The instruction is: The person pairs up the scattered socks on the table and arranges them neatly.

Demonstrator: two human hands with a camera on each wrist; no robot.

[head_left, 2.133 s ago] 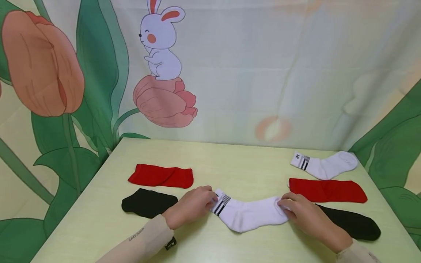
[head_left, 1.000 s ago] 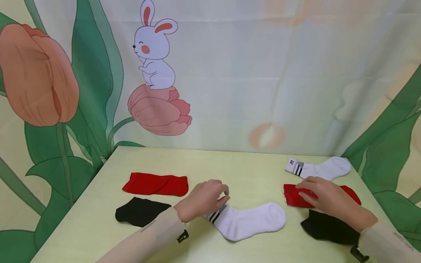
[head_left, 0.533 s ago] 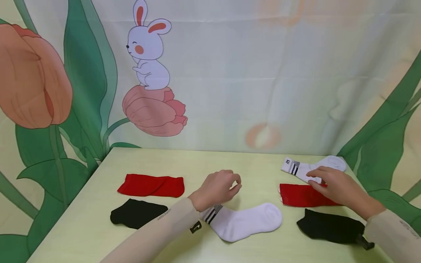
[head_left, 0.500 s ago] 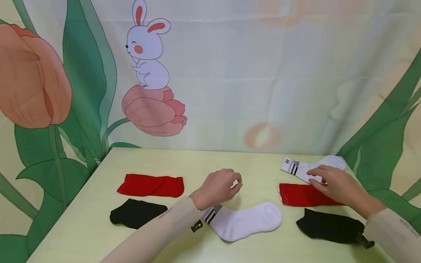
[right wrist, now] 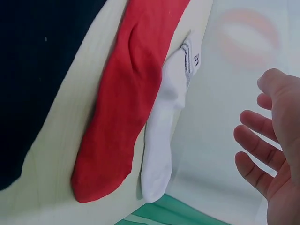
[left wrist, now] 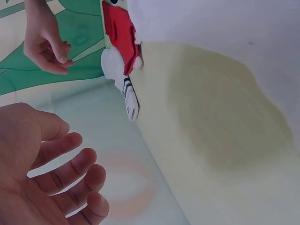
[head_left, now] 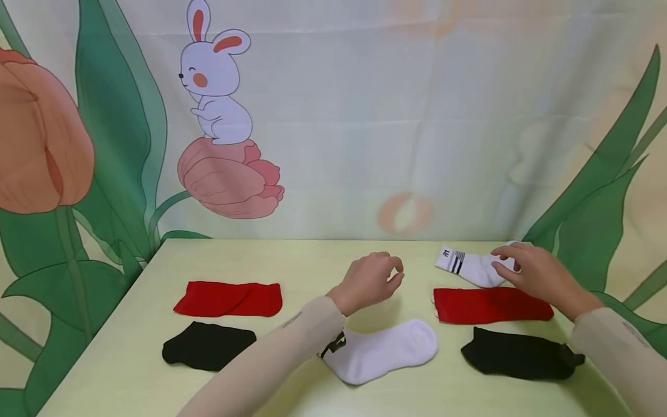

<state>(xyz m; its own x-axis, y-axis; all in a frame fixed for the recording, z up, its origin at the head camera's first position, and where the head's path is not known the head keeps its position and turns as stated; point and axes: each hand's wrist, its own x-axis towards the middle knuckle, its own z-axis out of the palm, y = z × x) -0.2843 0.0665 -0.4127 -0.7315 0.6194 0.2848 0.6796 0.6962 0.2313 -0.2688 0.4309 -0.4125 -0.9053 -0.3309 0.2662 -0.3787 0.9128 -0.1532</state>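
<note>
My left hand (head_left: pixel 369 282) hovers above the table, fingers loosely curved and holding nothing. Below its wrist lies a white sock (head_left: pixel 385 352) with its toe to the right; the forearm hides most of its striped cuff. My right hand (head_left: pixel 539 271) hangs in the air before the far right white sock (head_left: pixel 471 270), covering part of its foot in the head view. Nothing is between its fingers, and the right wrist view shows a gap from hand to sock (right wrist: pixel 159 140). Just nearer lies a red sock (head_left: pixel 492 305), then a black sock (head_left: pixel 521 354) by the right sleeve.
On the left of the pale table (head_left: pixel 130 376) lie another red sock (head_left: pixel 229 299) and another black sock (head_left: pixel 208 346), the latter partly behind the left forearm. A printed curtain (head_left: pixel 333 116) with a rabbit and tulips hangs along the far edge.
Both hands let go of the middle white sock, which stays flat on the table. The right hand moved right and away, toward the far white sock; the left rose and drifted right. The view shifted right.
</note>
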